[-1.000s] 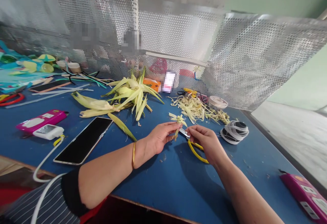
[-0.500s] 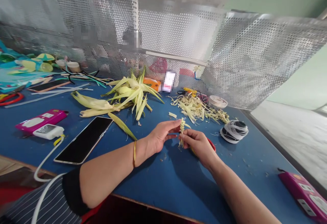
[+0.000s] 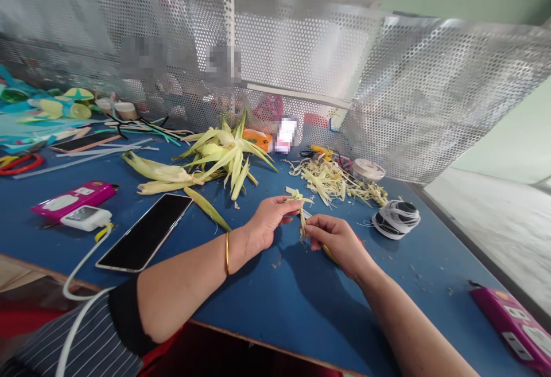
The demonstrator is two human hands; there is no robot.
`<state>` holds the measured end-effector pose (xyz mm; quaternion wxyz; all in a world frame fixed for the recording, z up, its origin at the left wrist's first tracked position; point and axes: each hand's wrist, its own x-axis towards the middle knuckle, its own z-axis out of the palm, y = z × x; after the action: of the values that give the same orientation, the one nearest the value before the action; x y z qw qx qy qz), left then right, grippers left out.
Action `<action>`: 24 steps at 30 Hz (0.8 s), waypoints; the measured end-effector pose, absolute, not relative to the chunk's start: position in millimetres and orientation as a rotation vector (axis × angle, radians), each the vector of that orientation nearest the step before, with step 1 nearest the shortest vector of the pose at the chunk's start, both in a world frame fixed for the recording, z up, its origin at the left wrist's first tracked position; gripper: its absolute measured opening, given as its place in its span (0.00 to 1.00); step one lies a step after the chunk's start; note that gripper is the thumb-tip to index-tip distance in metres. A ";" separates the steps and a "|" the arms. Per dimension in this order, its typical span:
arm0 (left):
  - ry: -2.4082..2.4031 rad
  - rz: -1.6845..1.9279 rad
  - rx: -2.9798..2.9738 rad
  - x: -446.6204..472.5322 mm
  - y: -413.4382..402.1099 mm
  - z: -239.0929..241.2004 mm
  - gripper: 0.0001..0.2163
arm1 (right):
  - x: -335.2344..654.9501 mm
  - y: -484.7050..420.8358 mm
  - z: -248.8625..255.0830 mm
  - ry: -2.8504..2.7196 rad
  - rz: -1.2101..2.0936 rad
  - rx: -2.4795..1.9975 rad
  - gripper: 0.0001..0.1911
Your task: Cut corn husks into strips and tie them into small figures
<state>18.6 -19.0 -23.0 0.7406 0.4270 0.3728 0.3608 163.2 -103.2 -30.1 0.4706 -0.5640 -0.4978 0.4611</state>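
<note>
My left hand pinches the top of a small pale-yellow husk strip just above the blue table. My right hand is closed on the strip's lower end, and a yellow-handled tool shows under its palm. The tool's front end is hidden by the fingers. Both hands meet near the middle of the table. A gold bangle sits on my left wrist.
Green-yellow corn husks lie behind my left hand. Shredded husk scraps and a roll of white band sit to the right. A phone, pink power strips and a charger lie about. A perforated metal screen backs the table.
A second ago my right hand held yellow-handled cutters at the strip. It has since closed on the strip itself, and both hands have shifted slightly while working it.
</note>
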 end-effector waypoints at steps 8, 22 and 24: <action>0.806 0.691 1.137 22.2 -29.3 -25.4 0.14 | 160.9 -102.6 -33.9 -1.274 0.895 -1.517 0.14; 0.781 0.694 1.363 19.5 -20.0 -26.3 0.06 | 170.3 -100.7 -30.4 -1.131 0.959 -1.467 0.07; 0.757 0.671 1.327 20.0 -20.0 -28.3 0.08 | 168.8 -100.4 -30.0 -1.087 1.057 -1.420 0.08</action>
<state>20.0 -20.0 -28.3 0.6718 0.5891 0.3359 0.2980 168.8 -100.4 -30.0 0.5074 -0.5891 -0.4509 0.4384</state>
